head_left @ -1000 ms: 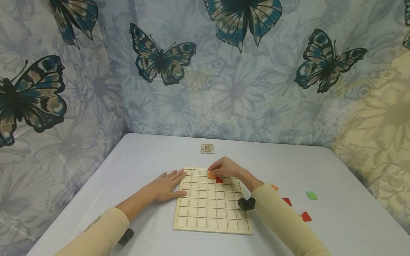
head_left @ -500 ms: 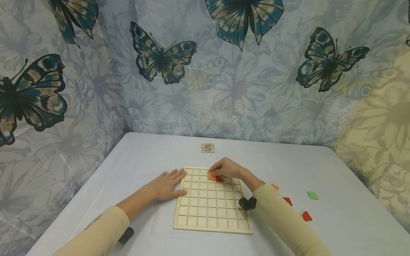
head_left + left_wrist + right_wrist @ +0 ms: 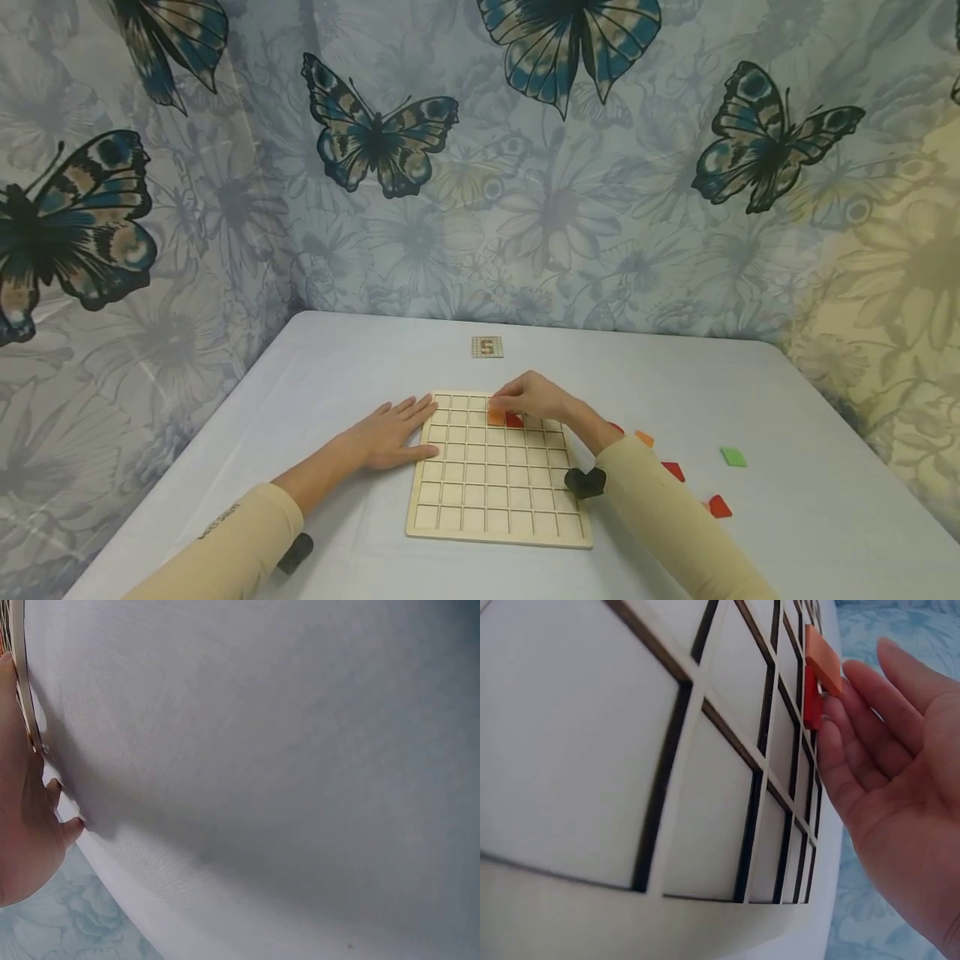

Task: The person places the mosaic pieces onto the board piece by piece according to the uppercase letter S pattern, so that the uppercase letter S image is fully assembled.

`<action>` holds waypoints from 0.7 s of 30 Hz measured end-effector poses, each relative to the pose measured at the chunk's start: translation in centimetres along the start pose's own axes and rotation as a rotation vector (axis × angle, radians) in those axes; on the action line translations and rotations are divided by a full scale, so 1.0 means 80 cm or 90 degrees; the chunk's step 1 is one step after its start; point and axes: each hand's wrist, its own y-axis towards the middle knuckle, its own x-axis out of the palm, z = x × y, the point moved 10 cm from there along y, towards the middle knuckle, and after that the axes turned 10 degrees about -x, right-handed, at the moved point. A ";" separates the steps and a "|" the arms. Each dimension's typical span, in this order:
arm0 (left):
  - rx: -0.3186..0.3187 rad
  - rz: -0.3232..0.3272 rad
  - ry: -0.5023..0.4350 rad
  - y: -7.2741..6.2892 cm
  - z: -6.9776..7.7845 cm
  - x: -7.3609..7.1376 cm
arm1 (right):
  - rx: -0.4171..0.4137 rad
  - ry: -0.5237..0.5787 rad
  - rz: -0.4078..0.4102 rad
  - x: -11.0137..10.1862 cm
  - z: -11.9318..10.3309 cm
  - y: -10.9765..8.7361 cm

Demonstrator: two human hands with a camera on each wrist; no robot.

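A pale wooden grid board lies on the white table. My left hand rests with spread fingers at its left edge, the thumb and fingertips on the rim; the left wrist view shows only part of this hand. My right hand is at the board's far side, its fingertips holding an orange tile. In the right wrist view the orange tile is tilted, just beside a red tile, under the right hand. The thumb's contact with it is unclear.
To the right of the board lie red tiles, an orange tile and a green tile. A small card with an S-like figure lies beyond the board. A patterned butterfly cloth hangs behind the table.
The right hand has shifted very slightly while staying over the orange tile, and more of the tiles right of the board shows. The left hand has stayed in place.
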 end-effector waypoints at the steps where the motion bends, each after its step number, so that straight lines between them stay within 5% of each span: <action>1: 0.000 0.000 -0.001 0.000 0.000 0.000 | -0.002 0.000 0.000 0.000 0.001 0.000; 21: -0.001 -0.005 -0.006 -0.003 0.005 -0.002 | -0.013 0.068 0.019 -0.001 0.006 -0.003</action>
